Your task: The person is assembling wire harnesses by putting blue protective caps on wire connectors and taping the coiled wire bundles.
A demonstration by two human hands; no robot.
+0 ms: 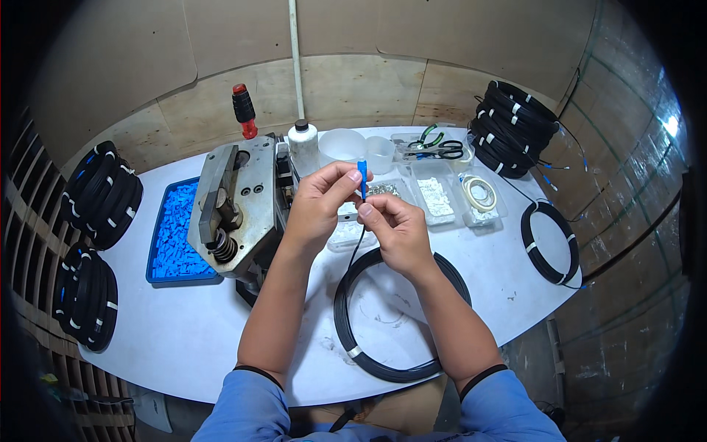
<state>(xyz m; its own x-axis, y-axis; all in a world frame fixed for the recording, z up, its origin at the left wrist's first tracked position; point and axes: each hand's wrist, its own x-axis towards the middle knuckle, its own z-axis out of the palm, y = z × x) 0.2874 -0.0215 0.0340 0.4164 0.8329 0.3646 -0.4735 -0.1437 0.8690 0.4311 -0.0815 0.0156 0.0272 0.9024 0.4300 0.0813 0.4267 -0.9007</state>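
Between thumb and fingers, my left hand [318, 200] pinches a small blue cable connector [362, 177], held upright above the table's middle. My right hand [398, 234] is closed just below it, gripping the thin black cable [356, 253] where it meets the connector. From there the cable runs down to a large black cable coil [346, 324], tied with white tape and lying flat between my forearms. The coil's upper right part passes behind my right forearm.
A metal hand press [254, 173] stands left of my hands, beside a blue tray [152, 274] of blue connector parts. Clear boxes of small white parts [433, 197], scissors [442, 150] and a white bottle [303, 144] are behind. Cable coils [515, 118] stand right; more coils [87, 295] left.
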